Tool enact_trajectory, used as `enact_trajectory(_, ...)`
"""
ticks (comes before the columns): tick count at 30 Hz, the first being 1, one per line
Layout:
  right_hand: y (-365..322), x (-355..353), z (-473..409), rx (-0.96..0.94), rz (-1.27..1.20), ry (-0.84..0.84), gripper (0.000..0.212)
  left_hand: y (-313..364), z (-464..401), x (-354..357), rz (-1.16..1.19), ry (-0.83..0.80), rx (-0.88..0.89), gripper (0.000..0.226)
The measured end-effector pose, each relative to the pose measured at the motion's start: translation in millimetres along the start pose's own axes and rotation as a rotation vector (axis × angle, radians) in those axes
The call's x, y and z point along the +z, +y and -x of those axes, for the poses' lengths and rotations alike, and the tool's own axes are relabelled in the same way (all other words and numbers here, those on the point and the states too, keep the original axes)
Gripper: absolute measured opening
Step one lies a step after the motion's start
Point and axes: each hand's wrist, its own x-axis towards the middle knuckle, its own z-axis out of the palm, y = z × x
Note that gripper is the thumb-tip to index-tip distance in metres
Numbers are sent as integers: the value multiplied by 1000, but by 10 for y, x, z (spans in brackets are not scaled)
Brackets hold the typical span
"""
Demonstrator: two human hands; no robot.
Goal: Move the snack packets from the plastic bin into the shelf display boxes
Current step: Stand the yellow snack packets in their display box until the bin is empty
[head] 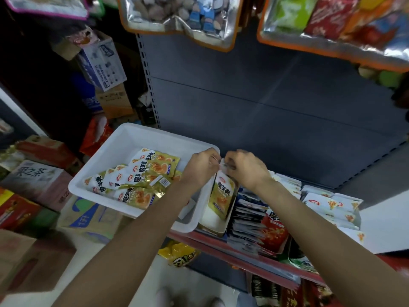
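Both hands, left hand (202,168) and right hand (245,170), pinching the top edge of one yellow packet (222,193) (kept upright to slot in) over the display box (218,228) at the shelf's front edge; more packets loose in the white bin (124,138) alongside.

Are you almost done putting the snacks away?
Not yet. Both hands, left hand and right hand, hold one yellow-and-white snack packet upright in the open cardboard display box. Several yellow packets remain in the white plastic bin.

Small shop — metal shelving (265,103), hanging snack bags (177,16), stock cartons (104,63) (stacked left).
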Motion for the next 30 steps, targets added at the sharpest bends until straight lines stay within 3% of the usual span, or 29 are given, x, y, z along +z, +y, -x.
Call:
enact_trajectory(5, -241, 60, -96, -77, -186, 30, 24, -250, 140, -267, 28, 130, -44, 12)
enact_trajectory(11, -735, 389, -425, -93, -303, -28, 31, -903, 88, -692, -192, 103, -138, 22)
enact_trajectory(18, -1144, 1033, -909, 66, -396, -182, 71, -1669, -166, -1095, -346, -236, -328, 67)
enact_trajectory(23, -1298, 1426, -1108, 53, -236, -429, 100, -1939, -286, -1168, -374, -361, -295, 58)
enact_trajectory(27, -1354, 1545, -1149, 71, -176, -474, 96, -2068, -304, -1170, -414, -395, -255, 59)
enact_trajectory(30, -1394, 1508, -1233, 98, -164, -407, 83, -2149, -345, -1187, -482, -290, -294, 57)
